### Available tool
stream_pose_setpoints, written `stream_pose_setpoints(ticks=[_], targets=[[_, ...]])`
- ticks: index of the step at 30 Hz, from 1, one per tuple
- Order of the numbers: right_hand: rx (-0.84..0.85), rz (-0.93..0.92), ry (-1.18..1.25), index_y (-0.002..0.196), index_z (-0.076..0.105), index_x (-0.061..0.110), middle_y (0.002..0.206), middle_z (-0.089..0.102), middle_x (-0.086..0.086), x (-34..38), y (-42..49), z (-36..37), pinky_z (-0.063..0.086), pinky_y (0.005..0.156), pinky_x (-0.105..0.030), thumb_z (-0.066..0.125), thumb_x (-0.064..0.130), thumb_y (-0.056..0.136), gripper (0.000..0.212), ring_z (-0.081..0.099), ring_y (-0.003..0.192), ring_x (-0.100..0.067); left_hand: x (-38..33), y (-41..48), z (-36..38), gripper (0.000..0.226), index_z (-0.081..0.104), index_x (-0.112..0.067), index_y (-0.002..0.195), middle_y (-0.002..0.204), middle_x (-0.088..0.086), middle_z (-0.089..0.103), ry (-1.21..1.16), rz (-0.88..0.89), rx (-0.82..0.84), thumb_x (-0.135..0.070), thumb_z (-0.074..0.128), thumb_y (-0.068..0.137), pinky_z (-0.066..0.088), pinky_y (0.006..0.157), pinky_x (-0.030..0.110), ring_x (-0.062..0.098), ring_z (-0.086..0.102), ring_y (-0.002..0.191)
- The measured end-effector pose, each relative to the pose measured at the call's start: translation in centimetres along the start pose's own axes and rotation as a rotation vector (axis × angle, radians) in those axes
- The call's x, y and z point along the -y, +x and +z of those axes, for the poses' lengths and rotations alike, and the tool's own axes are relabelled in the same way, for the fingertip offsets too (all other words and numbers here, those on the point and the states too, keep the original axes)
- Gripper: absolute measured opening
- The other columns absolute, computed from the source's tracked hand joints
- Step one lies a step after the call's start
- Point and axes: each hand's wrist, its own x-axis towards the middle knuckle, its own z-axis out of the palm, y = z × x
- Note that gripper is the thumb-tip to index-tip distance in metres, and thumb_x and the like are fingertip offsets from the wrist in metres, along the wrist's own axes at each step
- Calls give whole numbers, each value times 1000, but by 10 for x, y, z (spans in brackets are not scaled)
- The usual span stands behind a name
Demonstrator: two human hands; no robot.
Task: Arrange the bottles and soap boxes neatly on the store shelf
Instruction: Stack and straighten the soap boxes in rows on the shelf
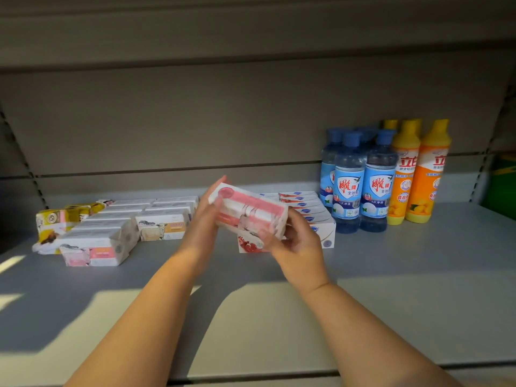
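Left hand (205,219) and right hand (296,241) both grip a pink soap box (251,212) above the shelf (418,261)

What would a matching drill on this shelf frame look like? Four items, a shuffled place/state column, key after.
Items:
1. pink-and-white soap box
2. blue bottles
3. orange bottles
4. yellow soap packs

Places or states:
A. upright, right end of the row
B. tilted, gripped by the left hand and right hand above the shelf
C. left end of the row
D. upright, just left of the orange bottles

Pairs: 1-B, 2-D, 3-A, 4-C.
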Motion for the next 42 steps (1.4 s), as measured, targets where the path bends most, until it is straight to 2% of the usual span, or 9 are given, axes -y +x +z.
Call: stream_pose_setpoints(ticks=[6,11,14,18,21,23,28,35,42], targets=[[-120,665,519,85,62,19,52,61,-1,14,9,-5,29,30,-13,53,37,90,20,46,31,-10,16,-20,0,91,9,-62,138,148,-39,16,435,233,236,-43,70,72,13,94,-9,-25,15,129],[128,973,542,72,70,12,50,52,-3,18,9,-9,22,25,-12,36,57,92,59,37,28,-7,12,-15,2,81,34,-47,128,148,-27,21,641,557,85,-51,75,58,12,113,13,4,8,145],[189,902,460,73,72,12,53,57,-6,16,7,-6,33,32,-14,33,73,81,73,47,34,-12,11,-14,0,74,46,-41,103,116,-22,53,514,398,-32,-46,85,40,39,95,22,7,50,117],[197,786,266,93,64,14,73,68,-9,12,4,4,47,41,-20,36,71,76,66,62,49,-16,14,-9,6,60,42,-33,82,80,-15,52,560,295,-120,-58,72,35,36,62,8,-3,52,73],[162,539,125,106,52,27,93,67,-5,5,0,9,52,48,-24,56,47,85,29,67,64,-12,17,-3,4,50,48,-30,88,83,-13,59,492,172,-268,-61,57,50,43,76,10,3,59,84],[118,338,115,104,52,33,101,67,1,4,-3,9,53,55,-22,68,23,85,27,69,76,-13,20,1,5,64,46,-23,107,100,1,62,418,-48,-338,-68,50,63,47,93,38,23,61,101],[87,84,-47,123,49,39,108,63,11,3,-5,7,54,72,-24,78,20,68,65,65,88,-5,19,-5,13,46,68,-18,93,77,6,71,-172,-568,10,-57,45,90,56,55,36,21,64,52],[89,-221,-387,138,23,44,119,54,15,2,-8,11,32,95,-5,72,49,66,87,46,111,10,25,-13,6,45,73,-13,66,44,1,55,-455,-834,578,-54,57,56,51,38,27,14,49,29],[121,-104,-273,136,33,43,127,50,20,4,-5,5,34,101,-13,76,37,67,82,45,120,1,26,-7,10,49,67,-11,86,62,8,64,-391,-782,248,-56,52,74,54,42,31,19,55,38]])
